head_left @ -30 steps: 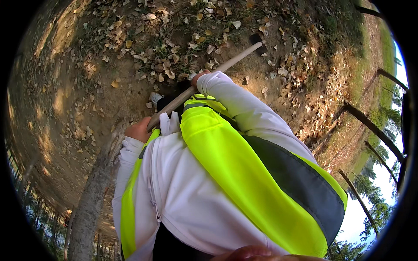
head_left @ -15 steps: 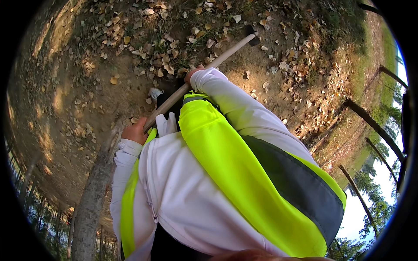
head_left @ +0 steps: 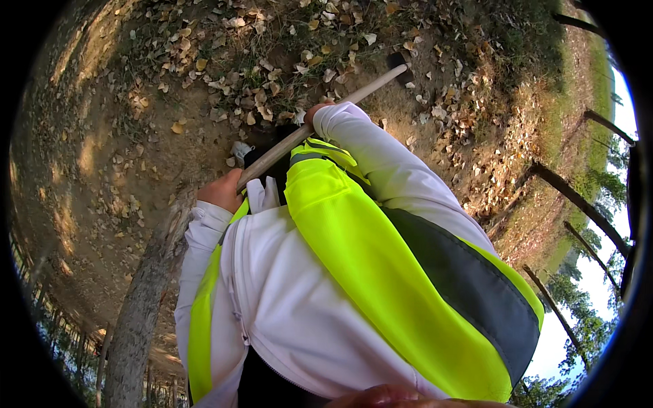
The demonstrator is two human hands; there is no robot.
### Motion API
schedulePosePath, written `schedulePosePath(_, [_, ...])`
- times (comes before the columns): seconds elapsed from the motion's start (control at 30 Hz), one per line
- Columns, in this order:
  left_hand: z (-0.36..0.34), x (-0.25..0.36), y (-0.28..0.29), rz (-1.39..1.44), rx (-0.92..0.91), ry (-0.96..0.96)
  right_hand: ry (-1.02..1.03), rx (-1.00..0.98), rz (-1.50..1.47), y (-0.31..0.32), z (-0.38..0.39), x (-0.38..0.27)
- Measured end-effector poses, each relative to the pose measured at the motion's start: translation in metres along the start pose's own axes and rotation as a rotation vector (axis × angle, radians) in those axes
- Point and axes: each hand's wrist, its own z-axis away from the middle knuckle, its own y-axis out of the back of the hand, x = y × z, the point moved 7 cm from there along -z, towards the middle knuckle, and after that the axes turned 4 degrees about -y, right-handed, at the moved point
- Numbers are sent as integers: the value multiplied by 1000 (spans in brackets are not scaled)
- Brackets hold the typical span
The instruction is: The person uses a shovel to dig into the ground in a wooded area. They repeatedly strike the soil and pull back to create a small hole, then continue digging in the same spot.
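Note:
My left hand (head_left: 222, 190) grips the lower end of a long pale wooden handle (head_left: 272, 156), and my right hand (head_left: 318, 110) is wrapped round it farther up, partly behind my white sleeve (head_left: 408, 177). The handle runs diagonally to a dark tool head (head_left: 401, 71) lying at or just above the leaf-strewn dirt (head_left: 170, 129). Below my hands are my hi-vis vest (head_left: 354, 258) and white jacket. A light shoe (head_left: 241, 153) shows partly beside the handle.
A grey tree trunk (head_left: 136, 306) stands close at my left. Dry leaves and grass patches (head_left: 286, 41) cover the ground. Several dark trunks (head_left: 578, 197) lean in at the right rim, with green ground and sky beyond. More thin trees stand at the lower left.
The handle and tool head shifted slightly left and up in the picture half a second ago, then moved right and down to now. Both hands have stayed on the handle.

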Motion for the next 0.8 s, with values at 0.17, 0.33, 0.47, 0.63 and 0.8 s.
schedulePosePath(0.17, [24,-21,-10,40,-65,74,73,95,-37,10,4,-36])
schedulePosePath(0.33, [92,-44,23,59,-31,138,273,273,11,37,8,-122])
schedulePosePath(0.47, [121,-40,76,11,4,170,300,336,-196,54,36,-158])
schedulePosePath(0.63, [126,-33,100,-103,24,132,374,368,-345,63,43,-165])
schedulePosePath(0.8, [110,-34,74,31,105,66,299,322,-306,53,76,-129])
